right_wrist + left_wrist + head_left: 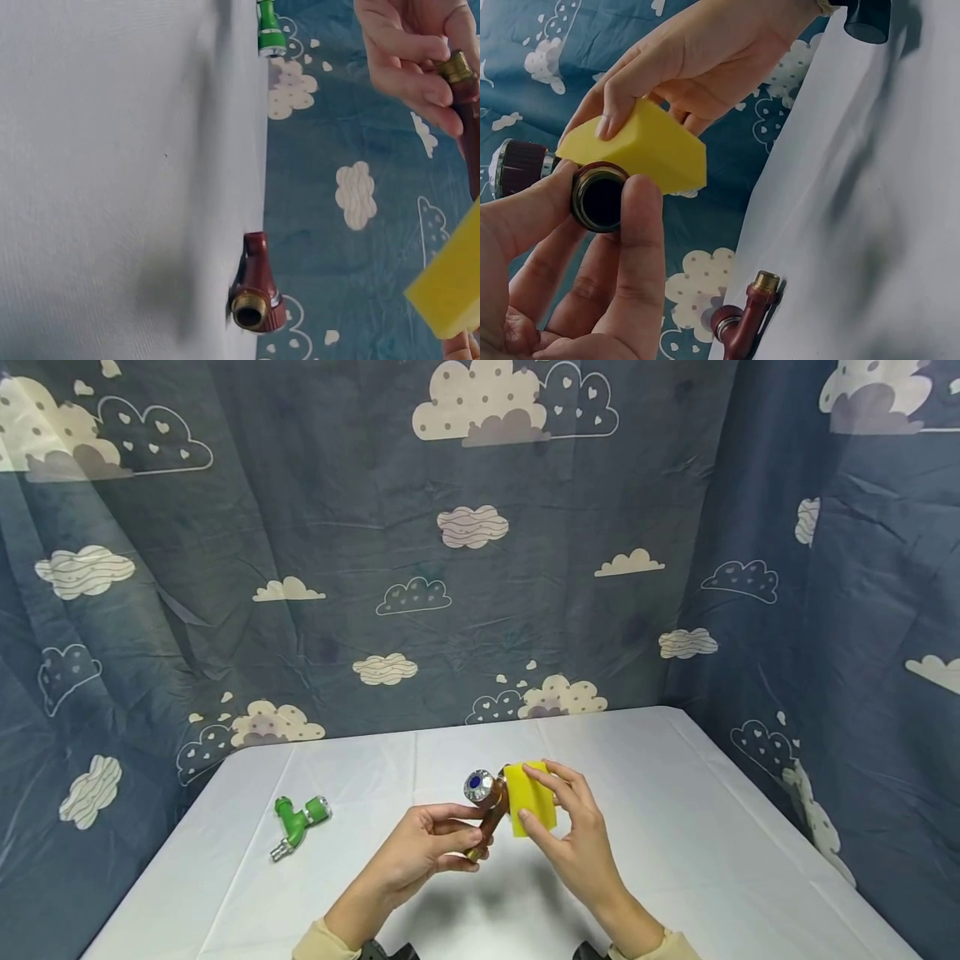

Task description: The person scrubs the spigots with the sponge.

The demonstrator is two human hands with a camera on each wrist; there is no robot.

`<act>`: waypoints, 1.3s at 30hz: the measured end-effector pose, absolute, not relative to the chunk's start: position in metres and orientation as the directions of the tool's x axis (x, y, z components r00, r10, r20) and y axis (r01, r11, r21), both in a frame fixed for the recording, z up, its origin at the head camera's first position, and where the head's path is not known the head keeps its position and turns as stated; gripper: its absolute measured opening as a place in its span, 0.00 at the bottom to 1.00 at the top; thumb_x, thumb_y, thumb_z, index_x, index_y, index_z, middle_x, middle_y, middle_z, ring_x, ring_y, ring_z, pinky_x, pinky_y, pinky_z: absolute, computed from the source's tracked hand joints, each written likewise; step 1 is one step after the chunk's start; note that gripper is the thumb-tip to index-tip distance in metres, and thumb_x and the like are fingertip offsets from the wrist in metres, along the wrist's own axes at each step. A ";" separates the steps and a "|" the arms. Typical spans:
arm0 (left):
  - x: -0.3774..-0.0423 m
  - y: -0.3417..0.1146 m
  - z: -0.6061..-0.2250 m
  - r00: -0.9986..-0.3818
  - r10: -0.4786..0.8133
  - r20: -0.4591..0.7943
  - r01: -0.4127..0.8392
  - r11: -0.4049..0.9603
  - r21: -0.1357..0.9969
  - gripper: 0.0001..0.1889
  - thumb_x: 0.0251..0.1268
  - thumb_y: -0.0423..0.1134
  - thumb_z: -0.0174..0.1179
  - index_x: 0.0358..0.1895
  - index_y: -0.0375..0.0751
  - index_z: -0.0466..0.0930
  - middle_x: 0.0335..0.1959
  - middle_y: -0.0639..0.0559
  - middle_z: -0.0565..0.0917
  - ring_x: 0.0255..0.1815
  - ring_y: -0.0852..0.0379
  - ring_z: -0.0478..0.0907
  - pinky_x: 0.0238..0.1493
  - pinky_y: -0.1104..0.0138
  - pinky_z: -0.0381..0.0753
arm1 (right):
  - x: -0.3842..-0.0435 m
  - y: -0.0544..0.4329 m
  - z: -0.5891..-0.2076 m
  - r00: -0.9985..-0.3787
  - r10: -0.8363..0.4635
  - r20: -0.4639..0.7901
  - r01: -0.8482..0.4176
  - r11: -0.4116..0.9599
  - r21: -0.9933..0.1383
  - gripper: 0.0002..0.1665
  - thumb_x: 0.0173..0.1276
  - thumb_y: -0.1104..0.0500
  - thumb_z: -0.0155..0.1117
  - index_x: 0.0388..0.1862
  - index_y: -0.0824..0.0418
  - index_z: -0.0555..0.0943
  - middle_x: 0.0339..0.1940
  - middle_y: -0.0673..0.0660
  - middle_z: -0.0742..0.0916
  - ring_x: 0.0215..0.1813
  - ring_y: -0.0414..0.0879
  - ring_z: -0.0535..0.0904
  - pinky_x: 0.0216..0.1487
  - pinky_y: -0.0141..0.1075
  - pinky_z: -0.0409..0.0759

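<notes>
A reddish-brown water tap (493,820) is held up over the table by my left hand (431,847), fingers and thumb around its brass-threaded lower end. Its chrome knob (477,786) with a blue centre points up and left. My right hand (579,835) pinches a yellow sponge (532,802) between thumb and fingers, right up against the tap's right side. In the left wrist view the sponge (641,150) lies just behind the tap's round open end, and the ribbed knob (521,169) sticks out left. The right wrist view shows the brass thread (454,67) at the left fingertips.
A green tap (296,822) with a metal nozzle lies on the left of the white-covered table (360,777). A second reddish-brown tap (256,281) lies on the table beyond my hands, largely hidden in the head view. Dark cloud-patterned curtains (337,527) surround the table.
</notes>
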State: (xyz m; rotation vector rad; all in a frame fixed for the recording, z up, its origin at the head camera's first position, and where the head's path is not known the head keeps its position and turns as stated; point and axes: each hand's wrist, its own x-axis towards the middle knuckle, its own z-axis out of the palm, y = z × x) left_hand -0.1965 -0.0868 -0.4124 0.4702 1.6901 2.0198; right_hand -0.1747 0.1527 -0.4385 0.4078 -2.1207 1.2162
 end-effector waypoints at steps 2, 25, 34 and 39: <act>-0.196 -0.085 -0.412 -0.835 0.549 -0.030 -0.130 -0.143 0.981 0.21 0.73 0.32 0.69 0.65 0.26 0.82 0.44 0.47 0.94 0.42 0.57 0.92 0.45 0.65 0.94 | -0.174 0.151 -0.439 -0.731 0.061 0.680 -0.560 0.515 -0.649 0.35 0.66 0.64 0.78 0.71 0.45 0.83 0.74 0.60 0.79 0.71 0.52 0.77 0.58 0.42 0.84; -0.196 -0.085 -0.412 -0.891 0.451 -0.053 -0.167 -0.215 0.962 0.14 0.78 0.34 0.65 0.60 0.31 0.83 0.40 0.50 0.93 0.39 0.60 0.91 0.45 0.69 0.93 | -0.165 0.135 -0.454 -0.569 -0.185 0.802 -0.769 0.465 -0.438 0.37 0.60 0.67 0.80 0.69 0.49 0.84 0.75 0.64 0.75 0.69 0.51 0.77 0.64 0.27 0.84; -0.197 -0.082 -0.415 -0.906 0.419 -0.061 -0.184 -0.260 0.948 0.14 0.78 0.38 0.66 0.58 0.35 0.84 0.44 0.50 0.93 0.41 0.61 0.90 0.45 0.72 0.92 | -0.165 0.136 -0.453 -0.524 -0.224 0.822 -0.799 0.462 -0.384 0.39 0.58 0.68 0.80 0.69 0.48 0.84 0.75 0.64 0.75 0.69 0.52 0.77 0.66 0.24 0.80; -0.198 -0.082 -0.417 -0.931 0.363 -0.051 -0.160 -0.278 0.947 0.17 0.79 0.41 0.66 0.60 0.32 0.83 0.52 0.49 0.92 0.45 0.60 0.90 0.49 0.70 0.92 | -0.163 0.133 -0.452 -0.462 -0.295 0.836 -0.846 0.430 -0.316 0.39 0.58 0.66 0.81 0.69 0.48 0.83 0.73 0.64 0.76 0.64 0.51 0.78 0.64 0.26 0.81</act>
